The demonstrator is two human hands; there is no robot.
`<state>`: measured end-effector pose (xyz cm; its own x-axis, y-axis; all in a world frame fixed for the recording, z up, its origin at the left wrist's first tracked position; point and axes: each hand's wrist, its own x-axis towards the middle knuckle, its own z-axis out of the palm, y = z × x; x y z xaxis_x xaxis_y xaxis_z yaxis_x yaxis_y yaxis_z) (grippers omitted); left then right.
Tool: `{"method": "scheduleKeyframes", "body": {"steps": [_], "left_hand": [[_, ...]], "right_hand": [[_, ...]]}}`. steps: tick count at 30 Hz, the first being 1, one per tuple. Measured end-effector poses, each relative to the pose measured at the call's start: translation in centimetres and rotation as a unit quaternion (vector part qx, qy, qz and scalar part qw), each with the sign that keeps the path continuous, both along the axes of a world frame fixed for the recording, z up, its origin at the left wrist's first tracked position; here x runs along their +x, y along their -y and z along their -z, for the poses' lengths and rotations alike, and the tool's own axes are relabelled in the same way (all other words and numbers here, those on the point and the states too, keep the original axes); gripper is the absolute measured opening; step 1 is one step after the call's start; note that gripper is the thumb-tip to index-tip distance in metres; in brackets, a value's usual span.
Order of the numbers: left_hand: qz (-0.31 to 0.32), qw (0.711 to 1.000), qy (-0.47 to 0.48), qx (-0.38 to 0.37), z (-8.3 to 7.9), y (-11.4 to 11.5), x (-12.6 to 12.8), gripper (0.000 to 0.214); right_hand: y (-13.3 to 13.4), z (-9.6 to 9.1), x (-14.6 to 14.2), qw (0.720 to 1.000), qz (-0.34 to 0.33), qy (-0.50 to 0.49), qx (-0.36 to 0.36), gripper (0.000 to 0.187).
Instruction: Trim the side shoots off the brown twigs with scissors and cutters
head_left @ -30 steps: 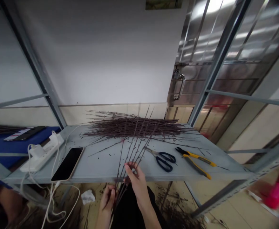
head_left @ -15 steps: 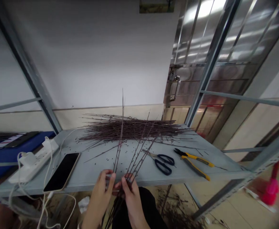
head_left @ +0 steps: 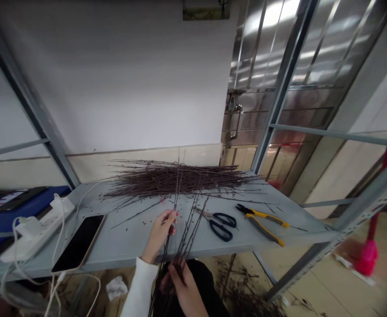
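My left hand [head_left: 158, 233], in a white sleeve, is shut on a thin dark twig [head_left: 170, 233] above the front of the grey metal shelf [head_left: 130, 248]. Lower down, my right hand [head_left: 184, 290] grips a bundle of long budded twigs [head_left: 188, 233] that fan upward over the shelf. A large loose pile of twigs [head_left: 176, 181] lies across the back of the shelf. Black-handled scissors [head_left: 220, 226] and yellow-handled pliers [head_left: 262, 224] lie to the right of my hands.
A smartphone [head_left: 78, 243] and a white power strip [head_left: 38, 233] with cables sit at the shelf's left. Grey metal uprights [head_left: 281, 83] frame the shelf. Twig debris and a crumpled tissue [head_left: 117, 288] lie on the floor below.
My left hand has risen along a twig, away from my right hand, and now sits over the shelf. The tall twig no longer stands clear above the pile. The view has shifted slightly.
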<state>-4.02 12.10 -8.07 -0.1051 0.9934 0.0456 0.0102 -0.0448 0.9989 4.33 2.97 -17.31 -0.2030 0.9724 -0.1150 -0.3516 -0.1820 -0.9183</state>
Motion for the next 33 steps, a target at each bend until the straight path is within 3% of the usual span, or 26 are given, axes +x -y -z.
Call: {"method": "scheduleKeyframes", "body": {"steps": [3,5,7,9,10,12,14,17,20,28,33], "left_hand": [[0.007,1.0,0.007,0.016,0.3,-0.5,0.3,0.042],[-0.014,0.999,0.012,0.026,0.5,-0.8,0.2,0.043],[-0.039,0.999,0.017,0.031,0.8,-0.9,0.0,0.044],[-0.056,0.998,0.02,0.035,0.9,-0.9,-0.2,0.044],[-0.062,0.997,0.022,0.038,0.9,-0.8,-0.4,0.043],[-0.073,0.996,0.029,0.047,0.9,-0.7,-0.5,0.042],[-0.084,0.994,0.037,0.058,0.8,-0.6,-0.6,0.041],[-0.089,0.992,0.046,0.071,0.5,-0.5,-0.5,0.041],[-0.086,0.992,0.051,0.079,0.2,-0.3,-0.4,0.04],[-0.067,0.992,0.065,0.09,-1.2,-0.7,-0.3,0.034],[-0.045,0.991,0.072,0.103,-2.8,-1.9,-0.8,0.029]], "right_hand": [[0.3,-0.4,2.6,0.984,-0.016,0.164,0.069,0.04],[0.3,-1.7,5.6,0.945,-0.078,0.292,0.122,0.031],[-0.4,-3.4,9.4,0.91,-0.151,0.36,0.141,0.033],[-2.0,-4.8,13.2,0.886,-0.083,0.419,0.182,0.033],[-3.1,-5.1,15.1,0.861,-0.028,0.462,0.211,0.032],[-5.7,-5.1,18.1,0.769,0.085,0.567,0.282,0.031],[-8.2,-4.5,20.0,0.736,0.125,0.597,0.293,0.029],[-10.6,-3.4,20.8,0.709,0.118,0.621,0.313,0.028],[-11.4,-3.3,20.2,0.684,0.09,0.643,0.332,0.026],[-13.2,-5.8,18.8,0.634,-0.006,0.703,0.322,0.03],[-13.7,-7.1,19.5,0.621,-0.065,0.722,0.298,0.025]]}}
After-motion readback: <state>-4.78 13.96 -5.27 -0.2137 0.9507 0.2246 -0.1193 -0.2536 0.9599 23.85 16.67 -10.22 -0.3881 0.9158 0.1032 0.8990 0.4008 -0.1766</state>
